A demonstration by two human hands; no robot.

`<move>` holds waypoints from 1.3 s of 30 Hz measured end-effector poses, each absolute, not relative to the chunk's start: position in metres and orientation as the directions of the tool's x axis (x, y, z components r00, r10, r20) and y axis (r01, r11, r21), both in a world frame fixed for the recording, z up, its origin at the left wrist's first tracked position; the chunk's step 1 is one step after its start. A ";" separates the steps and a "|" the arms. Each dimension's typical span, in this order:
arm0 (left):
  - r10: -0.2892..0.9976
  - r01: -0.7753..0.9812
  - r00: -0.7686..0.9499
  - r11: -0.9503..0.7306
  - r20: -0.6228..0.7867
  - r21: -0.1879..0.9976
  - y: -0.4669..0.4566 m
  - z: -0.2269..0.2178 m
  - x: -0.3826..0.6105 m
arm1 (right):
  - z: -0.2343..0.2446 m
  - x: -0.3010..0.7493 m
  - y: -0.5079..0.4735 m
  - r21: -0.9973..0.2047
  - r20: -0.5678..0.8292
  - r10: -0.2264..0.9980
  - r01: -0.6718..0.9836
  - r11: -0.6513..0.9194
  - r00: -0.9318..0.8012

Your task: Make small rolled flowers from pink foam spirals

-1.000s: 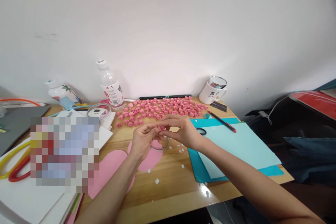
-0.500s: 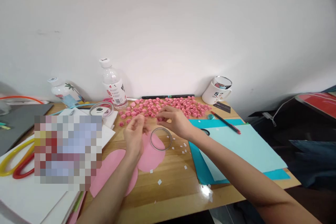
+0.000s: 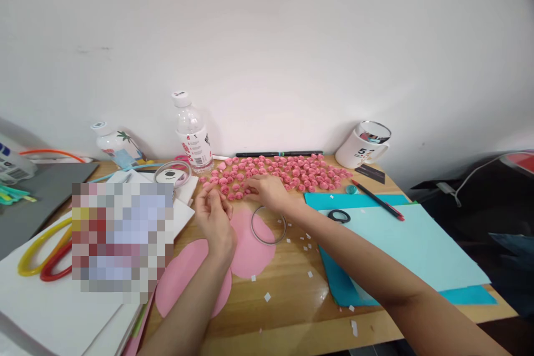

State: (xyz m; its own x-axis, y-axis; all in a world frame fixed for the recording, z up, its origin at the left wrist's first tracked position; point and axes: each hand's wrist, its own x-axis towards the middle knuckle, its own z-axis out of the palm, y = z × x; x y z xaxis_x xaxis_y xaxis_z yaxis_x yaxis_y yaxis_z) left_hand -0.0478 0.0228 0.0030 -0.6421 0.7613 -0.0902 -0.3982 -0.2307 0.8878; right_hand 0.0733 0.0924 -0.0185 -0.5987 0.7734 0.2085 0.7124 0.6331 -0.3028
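A spread of small pink rolled paper roses [image 3: 300, 169] covers the back of the wooden table. At their front edge, my right hand [image 3: 267, 192] has its fingertips closed on a pink rose, partly hidden by the fingers. My left hand [image 3: 214, 214] is just to the left, fingers curled together; what they hold, if anything, is too hidden to make out. Beneath my hands lies pink cut paper [image 3: 252, 258] with rounded lobes, and more of it [image 3: 183, 272] shows beside my left forearm. A thin clear-grey ring [image 3: 267, 243] rests partly on the pink paper.
Bottle [image 3: 194, 144], mug [image 3: 359, 147] and black pen [image 3: 279, 153] line the wall. Blue sheets [image 3: 409, 250], a red-black pen [image 3: 379, 200] and black loop [image 3: 339, 216] lie right. Paper stack [image 3: 54, 311] and scissors [image 3: 25, 258] are left. White scraps [image 3: 267, 297] dot the table.
My right hand has lowered to the front edge of the roses. My left hand has turned, its fingers curling in more. The whole view has shifted, so things appear further right.
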 end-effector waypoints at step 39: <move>0.845 -0.288 -0.535 -0.194 0.011 0.938 0.021 -0.006 -0.037 | -0.013 0.145 0.001 -0.347 0.158 0.696 0.620 0.704 -0.701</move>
